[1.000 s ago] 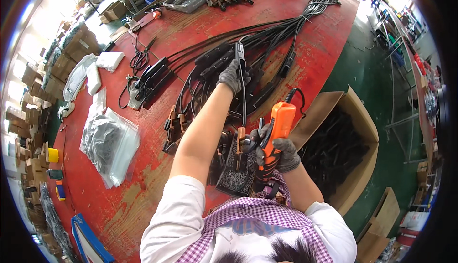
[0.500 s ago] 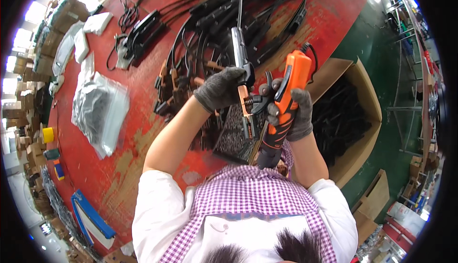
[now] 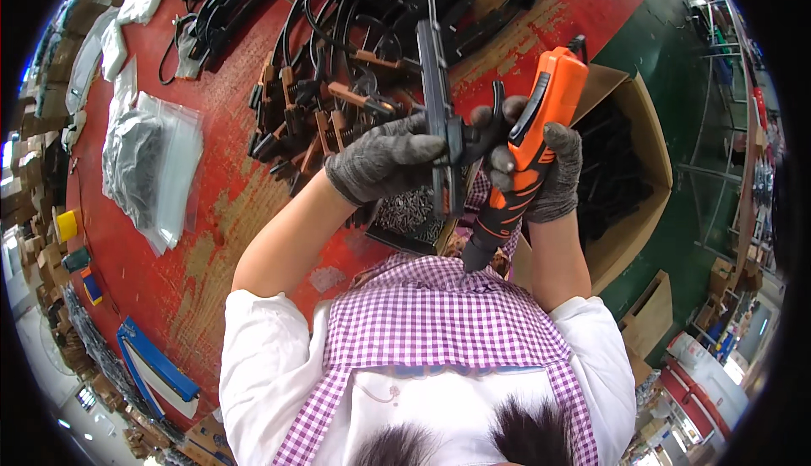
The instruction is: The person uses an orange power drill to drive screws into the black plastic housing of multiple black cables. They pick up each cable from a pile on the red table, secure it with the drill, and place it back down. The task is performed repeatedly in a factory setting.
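Observation:
My left hand (image 3: pixel 384 160), in a grey knit glove, grips a long black clamp handle (image 3: pixel 438 103) with a black cable running off its far end. My right hand (image 3: pixel 541 170), also gloved, is closed around an orange and black electric screwdriver (image 3: pixel 528 149) whose tip points down toward my chest. Its fingertips also touch the black handle. Both hands are held close together above a small tray of silver screws (image 3: pixel 405 212) on the red table (image 3: pixel 228 204).
A pile of black cables and copper-coloured clamp parts (image 3: pixel 338 86) lies beyond my hands. A clear plastic bag (image 3: pixel 148 166) rests at left. An open cardboard box of black parts (image 3: pixel 621 187) stands to the right of the table. Blue folders (image 3: pixel 152 365) sit lower left.
My left hand has pulled the black handle in from the far pile toward my body. The right hand with the screwdriver has risen to meet it, and both now sit close together.

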`<state>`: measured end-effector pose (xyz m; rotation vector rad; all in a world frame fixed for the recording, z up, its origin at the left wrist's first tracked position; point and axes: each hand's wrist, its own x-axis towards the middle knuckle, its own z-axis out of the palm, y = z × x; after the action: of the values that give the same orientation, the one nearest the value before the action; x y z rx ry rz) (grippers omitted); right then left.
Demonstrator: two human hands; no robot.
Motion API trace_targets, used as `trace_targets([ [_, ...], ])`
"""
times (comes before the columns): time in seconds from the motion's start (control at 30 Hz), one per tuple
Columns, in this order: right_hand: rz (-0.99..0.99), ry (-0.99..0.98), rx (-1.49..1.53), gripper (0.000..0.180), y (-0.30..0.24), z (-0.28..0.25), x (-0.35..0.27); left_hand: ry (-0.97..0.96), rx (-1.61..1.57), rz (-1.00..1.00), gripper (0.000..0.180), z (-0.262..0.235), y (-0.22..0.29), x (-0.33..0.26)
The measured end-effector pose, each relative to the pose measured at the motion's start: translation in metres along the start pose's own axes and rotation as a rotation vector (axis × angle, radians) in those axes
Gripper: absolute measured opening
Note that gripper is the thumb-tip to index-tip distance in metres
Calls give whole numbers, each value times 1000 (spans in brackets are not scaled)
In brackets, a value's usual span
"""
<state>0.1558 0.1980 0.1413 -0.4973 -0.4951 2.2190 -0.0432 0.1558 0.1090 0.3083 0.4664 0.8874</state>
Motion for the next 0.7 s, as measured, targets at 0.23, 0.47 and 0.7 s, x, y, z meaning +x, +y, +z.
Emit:
trace_targets([
  [0.23, -408, 15, -262, 42, -13, -23, -10, 35, -233, 292, 58, -23, -11, -23],
  [0.47, -795, 55, -459, 38, 16, -20, 1, 59, -522, 222, 56, 0, -11, -36],
  [0.7, -799, 68, -474, 40, 31, -17, 20, -227, -1068, 198, 56, -13, -12, -42],
])
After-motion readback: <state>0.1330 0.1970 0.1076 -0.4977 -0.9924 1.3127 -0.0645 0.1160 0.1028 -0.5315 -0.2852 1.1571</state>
